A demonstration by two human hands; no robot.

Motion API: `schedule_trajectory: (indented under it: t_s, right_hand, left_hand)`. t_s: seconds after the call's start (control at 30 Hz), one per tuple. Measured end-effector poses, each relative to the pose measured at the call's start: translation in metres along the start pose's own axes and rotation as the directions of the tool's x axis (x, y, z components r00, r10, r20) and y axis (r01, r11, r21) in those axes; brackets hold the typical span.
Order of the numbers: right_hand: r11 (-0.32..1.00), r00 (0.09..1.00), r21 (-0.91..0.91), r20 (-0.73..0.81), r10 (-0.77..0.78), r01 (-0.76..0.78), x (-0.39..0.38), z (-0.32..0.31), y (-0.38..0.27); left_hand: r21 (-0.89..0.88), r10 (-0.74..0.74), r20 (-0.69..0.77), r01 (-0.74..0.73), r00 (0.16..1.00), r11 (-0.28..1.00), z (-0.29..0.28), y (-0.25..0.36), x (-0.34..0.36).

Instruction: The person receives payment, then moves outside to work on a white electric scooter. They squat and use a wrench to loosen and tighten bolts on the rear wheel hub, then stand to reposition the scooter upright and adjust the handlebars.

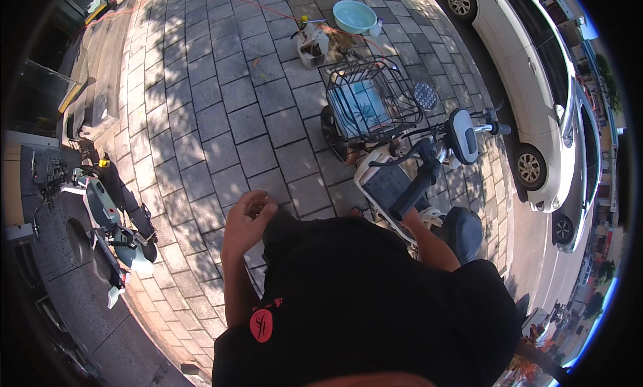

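Observation:
My left hand (249,221) hangs over the paving beside my dark clothing, fingers loosely bent and thumb apart from them, with nothing in it. To my right stands a white electric scooter (367,169) with a black wire basket (402,86) at its front. A light blue item (364,106) lies in the basket. My right hand (410,219) is low beside the scooter, just below the black handlebar grip (414,189). That grip hides most of its fingers, so what it touches cannot be made out. A dark seat (462,233) lies beside my right forearm.
Ahead on the grey paving (234,92) are a pale green basin (355,17), a cut white container (313,47) and a thin orange hose (251,5). White cars (536,92) line the right side. Another scooter (104,213) stands at left, near steps (100,72).

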State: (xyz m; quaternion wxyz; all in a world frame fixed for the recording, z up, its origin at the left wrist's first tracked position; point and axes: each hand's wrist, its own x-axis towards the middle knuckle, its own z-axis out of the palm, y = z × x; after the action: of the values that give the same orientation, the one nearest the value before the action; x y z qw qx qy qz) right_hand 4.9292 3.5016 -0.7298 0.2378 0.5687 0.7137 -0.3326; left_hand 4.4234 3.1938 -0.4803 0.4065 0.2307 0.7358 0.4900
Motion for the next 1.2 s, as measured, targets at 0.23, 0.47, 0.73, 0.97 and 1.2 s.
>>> schedule_trajectory:
  t_s: [0.23, 0.47, 0.73, 0.97, 1.2]
  right_hand:
    - [0.972, 0.966, 0.124, 0.191, 0.176, -0.201, -0.058, 0.060, -0.145]
    - [0.993, 0.989, 0.041, -0.098, -0.108, 0.113, 0.001, 0.161, -0.168]
    - [0.952, 0.901, 0.164, 0.395, 0.176, -0.258, 0.126, 0.049, -0.438]
    - [0.874, 0.968, 0.421, -0.160, -0.193, 0.244, 0.270, -0.112, -0.636]
    - [0.823, 0.995, 0.566, -0.096, 0.022, 0.036, 0.339, -0.179, -0.716]
  left_hand:
    - [0.339, -0.093, -0.084, 0.116, 0.992, 0.934, -0.139, -0.019, 0.039]
    - [0.138, -0.079, -0.011, 0.080, 0.997, 0.987, -0.207, -0.045, 0.174]
    - [-0.097, -0.570, -0.337, 0.575, 0.749, 0.813, -0.339, -0.139, 0.217]
    - [-0.147, -0.857, -0.251, 0.858, 0.449, 0.492, -0.392, -0.173, 0.229]
    - [0.082, -0.804, -0.157, 0.819, 0.574, 0.568, -0.438, -0.140, 0.402]
